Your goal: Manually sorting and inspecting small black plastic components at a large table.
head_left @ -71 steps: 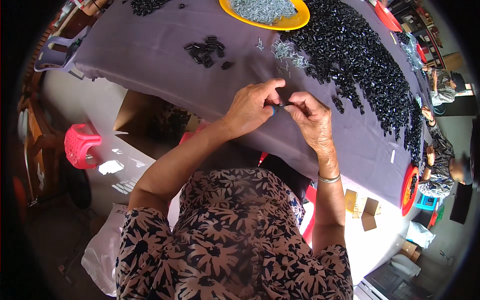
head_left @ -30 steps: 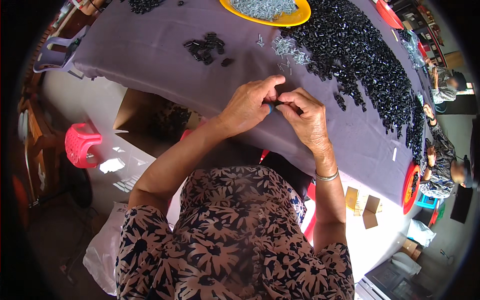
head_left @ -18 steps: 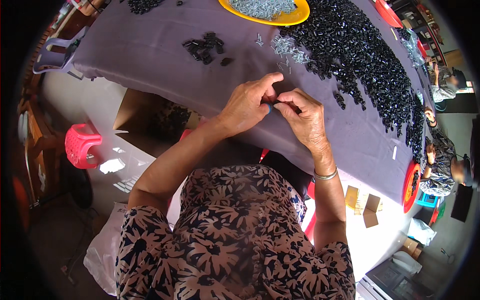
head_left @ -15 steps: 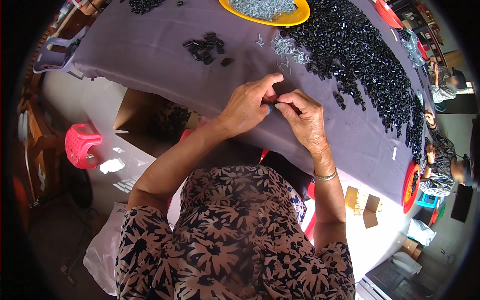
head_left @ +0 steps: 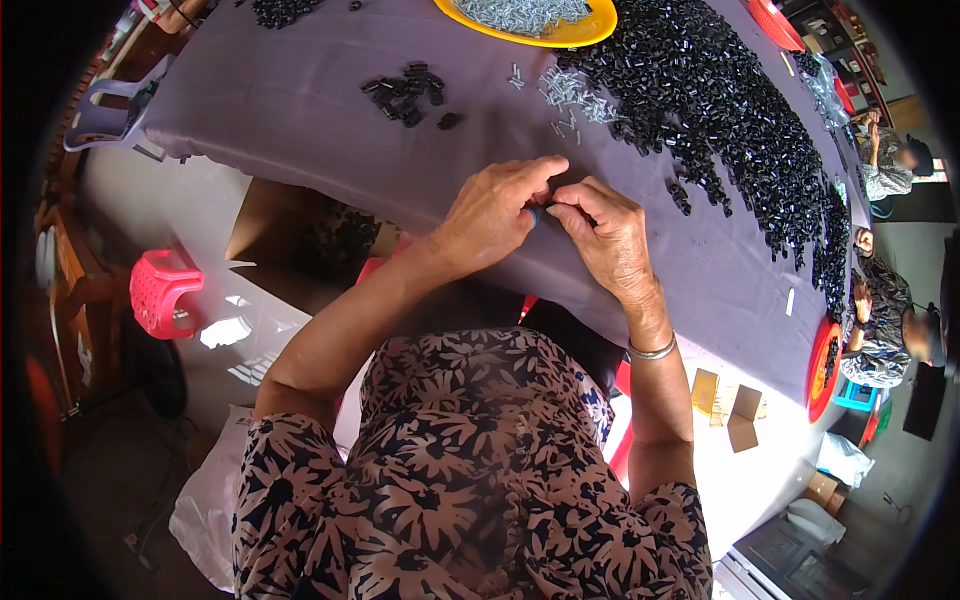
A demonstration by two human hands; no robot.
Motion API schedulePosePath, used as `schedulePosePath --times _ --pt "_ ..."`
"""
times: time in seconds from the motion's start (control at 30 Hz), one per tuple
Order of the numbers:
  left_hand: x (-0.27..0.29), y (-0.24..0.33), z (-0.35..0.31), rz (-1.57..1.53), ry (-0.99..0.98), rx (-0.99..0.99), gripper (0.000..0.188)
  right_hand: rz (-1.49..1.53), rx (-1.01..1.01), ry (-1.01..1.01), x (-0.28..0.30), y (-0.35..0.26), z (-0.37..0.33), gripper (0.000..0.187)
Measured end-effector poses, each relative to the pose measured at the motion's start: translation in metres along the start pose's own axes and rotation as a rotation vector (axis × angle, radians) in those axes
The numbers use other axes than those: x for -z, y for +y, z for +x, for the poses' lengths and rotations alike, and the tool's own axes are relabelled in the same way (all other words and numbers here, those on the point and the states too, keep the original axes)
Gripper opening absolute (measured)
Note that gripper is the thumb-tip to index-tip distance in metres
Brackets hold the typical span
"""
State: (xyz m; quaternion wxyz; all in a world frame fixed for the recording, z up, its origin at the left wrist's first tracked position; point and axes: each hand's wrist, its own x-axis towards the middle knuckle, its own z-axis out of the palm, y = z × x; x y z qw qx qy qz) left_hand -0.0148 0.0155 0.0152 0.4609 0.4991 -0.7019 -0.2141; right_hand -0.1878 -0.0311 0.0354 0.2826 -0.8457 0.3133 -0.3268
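Note:
Over the near edge of the cloth-covered table, my two hands meet fingertip to fingertip. My left hand (head_left: 492, 212) is closed in a pinch, its index finger reaching out above and a blue band round the thumb. Opposite it, my right hand (head_left: 608, 240) is pinched too, with a bracelet on the wrist. Between the fingertips is a small black piece (head_left: 545, 202), mostly hidden by the fingers. Just beyond my hands lie loose silver screw-like pins (head_left: 575, 97). A small group of black pieces (head_left: 405, 93) is to the left of these pins.
A large heap of black pieces (head_left: 720, 130) spreads over the right of the purple cloth (head_left: 300, 110). A yellow plate (head_left: 560, 40) of silver pins stands at the far side. Below the left edge are an open carton (head_left: 275, 225) and a pink stool (head_left: 165, 292). Other people sit far right.
Both hands stay together at nearly the same spot, with only small shifts of the fingers. The whole view has moved slightly.

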Motion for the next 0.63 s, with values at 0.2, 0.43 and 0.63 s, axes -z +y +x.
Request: schedulePosePath --times 0.2,0.43,0.63 --pt "0.006 -0.002 0.001 -0.058 -0.102 0.065 0.062 -0.013 0.023 -0.058 0.002 -0.001 0.006 0.012" --pt "0.013 0.002 0.002 -0.104 -0.138 0.099 0.062 -0.013 0.061 -0.091 0.004 -0.007 0.01 0.011" --pt "0.012 0.012 0.001 -0.057 -0.116 0.212 0.064 -0.157 0.055 -0.088 0.002 -0.01 0.006 0.011"
